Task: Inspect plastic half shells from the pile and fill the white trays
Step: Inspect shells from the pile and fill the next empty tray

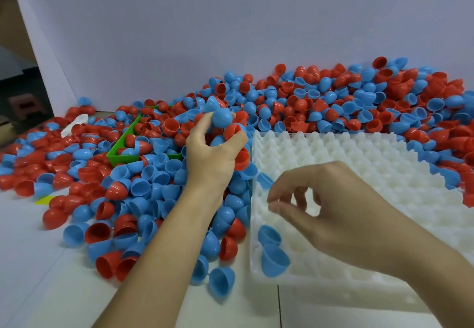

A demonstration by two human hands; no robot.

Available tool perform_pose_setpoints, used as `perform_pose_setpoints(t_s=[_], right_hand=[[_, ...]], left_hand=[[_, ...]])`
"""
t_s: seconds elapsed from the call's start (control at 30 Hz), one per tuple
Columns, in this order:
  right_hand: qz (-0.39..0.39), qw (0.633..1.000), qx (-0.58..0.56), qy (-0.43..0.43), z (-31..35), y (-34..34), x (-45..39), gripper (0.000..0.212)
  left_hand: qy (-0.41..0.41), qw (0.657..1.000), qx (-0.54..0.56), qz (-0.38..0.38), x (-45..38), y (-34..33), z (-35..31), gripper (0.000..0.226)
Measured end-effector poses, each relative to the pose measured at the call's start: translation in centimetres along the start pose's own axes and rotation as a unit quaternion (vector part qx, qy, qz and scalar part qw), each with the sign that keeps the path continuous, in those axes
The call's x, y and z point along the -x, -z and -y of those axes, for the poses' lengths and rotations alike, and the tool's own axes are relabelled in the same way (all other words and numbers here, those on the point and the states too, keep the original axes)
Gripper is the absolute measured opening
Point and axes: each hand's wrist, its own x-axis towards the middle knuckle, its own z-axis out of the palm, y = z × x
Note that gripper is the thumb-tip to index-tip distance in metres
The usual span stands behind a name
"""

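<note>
White table w/ a pale wall behind it. Across most of the table, back right to front left, lies the pile of red + blue plastic half shells, heaped highest against the wall at right.

White tray sits front right on the table, its left edge touching the pile; rows of moulded bumps and pockets, nearly all bare. Two blue half shells lie in it near the front left corner: one open side up-left, another just behind, touching it. A third blue shell rests at the tray's left edge further back.

Green bin sits in the pile left of centre, partly buried, w/ a few red + blue shells inside.

Left hand is raised over the pile just left of the tray's back corner, palm toward the camera. Its fingers curl round a blue shell at the tips, and a red shell sits against the thumb side; several more shells look cupped in the palm, exact count can't tell.

Right hand hovers over the tray's front left part, back of hand up, fingers loosely curled and apart, thumb + forefinger tips near each other w/ nothing between them.

Crumpled white scrap lies at the pile's far left. Small yellow bit on the table front left.
</note>
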Motion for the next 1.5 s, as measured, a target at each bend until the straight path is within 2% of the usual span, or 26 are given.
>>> perform_pose_setpoints(t_s=[0.1,0.2,0.3,0.43,0.5,0.63,0.77,0.9,1.0,1.13,1.23,1.4,1.5], right_hand=[[-0.094,0.994,-0.023,-0.043,-0.5,-0.3,-0.4,0.013],[-0.153,0.983,-0.043,-0.093,-1.1,-0.7,-0.7,0.011],[-0.181,0.972,-0.076,-0.129,-1.5,-0.8,-1.0,0.008],[-0.188,0.962,-0.15,-0.126,-1.2,-0.8,-1.1,0.007],[-0.191,0.963,-0.144,-0.122,-1.3,-0.9,-1.2,0.008],[-0.171,0.974,-0.061,-0.139,-2.0,-1.2,-1.1,0.012],[-0.165,0.972,-0.032,-0.165,-2.2,-0.8,-2.0,0.016],[-0.099,0.979,0.014,-0.179,-1.3,-0.9,-4.9,0.052],[-0.039,0.972,0.072,-0.22,-0.4,-1.2,-7.2,0.062],[0.071,0.958,0.14,-0.238,0.1,-1.2,-9.4,0.057],[0.123,0.952,0.152,-0.236,-0.1,-1.4,-10.0,0.055],[0.083,0.965,0.041,-0.245,-1.3,-0.8,-8.7,0.045],[0.052,0.984,0.04,-0.163,-1.6,1.5,-6.5,0.026]], left_hand=[[-0.002,1.0,0.015,0.01,0.1,-0.3,-0.2,0.023],[0.003,0.999,0.037,0.029,0.3,-0.6,-0.5,0.026],[0.005,0.997,0.055,0.056,0.4,-0.8,-0.8,0.022],[-0.018,0.995,0.06,0.079,0.5,-1.1,-1.3,0.024],[-0.027,0.995,0.05,0.08,0.6,-1.1,-1.3,0.024],[-0.029,0.999,-0.009,0.031,0.2,-0.5,-1.1,0.022],[-0.019,1.0,0.014,0.007,-0.6,0.5,-1.1,0.021],[-0.028,0.999,0.031,-0.001,-0.9,1.0,-1.0,0.025],[-0.024,0.999,0.038,-0.007,-0.9,1.1,-1.0,0.025],[-0.013,0.999,0.038,-0.015,-1.1,1.4,-0.9,0.027],[-0.005,0.999,0.039,-0.017,-1.1,1.5,-0.9,0.027],[-0.008,0.999,0.047,-0.017,-1.2,1.5,-1.1,0.028],[-0.01,0.999,0.047,-0.01,-1.2,1.5,-1.0,0.028]])
